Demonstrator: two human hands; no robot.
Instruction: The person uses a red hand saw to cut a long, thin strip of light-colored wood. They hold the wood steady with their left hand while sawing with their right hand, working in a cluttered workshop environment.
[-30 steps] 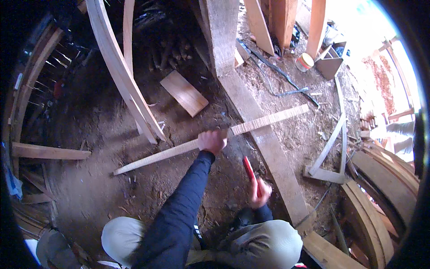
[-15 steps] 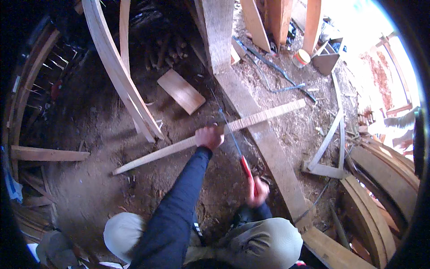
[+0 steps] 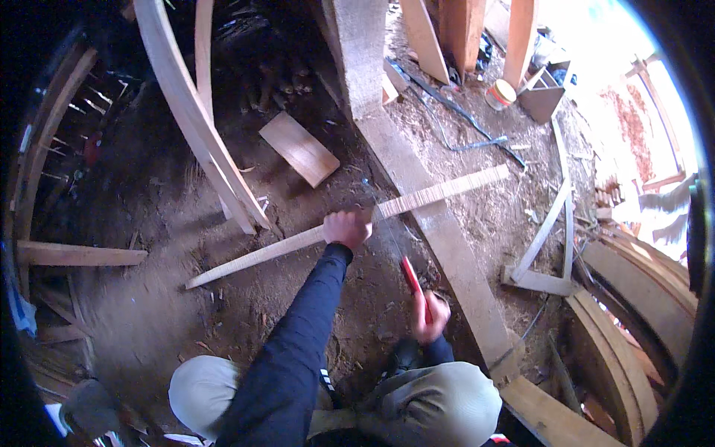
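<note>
A long pale strip of wood (image 3: 451,188) lies slantwise across a thick timber beam (image 3: 460,257) on the ground. My left hand (image 3: 347,228) is closed round the strip, to the left of the beam. In my right hand (image 3: 430,316), nearer my knees, is the red handle of a handsaw (image 3: 411,276). Its thin blade runs forward to the strip and crosses it just right of my left hand; motion smears most of the blade.
A short plank (image 3: 302,149) lies on the dirt beyond the strip. Curved timbers (image 3: 197,123) rise at the left, and more curved pieces (image 3: 612,365) lie at the right. A tin (image 3: 500,94) and an open box (image 3: 542,98) sit at the far right. Someone's hand (image 3: 674,223) shows at the right edge.
The saw blade, clearly seen earlier, is now blurred, and the handle has shifted very slightly. My left hand stays on the strip, which has hardly moved.
</note>
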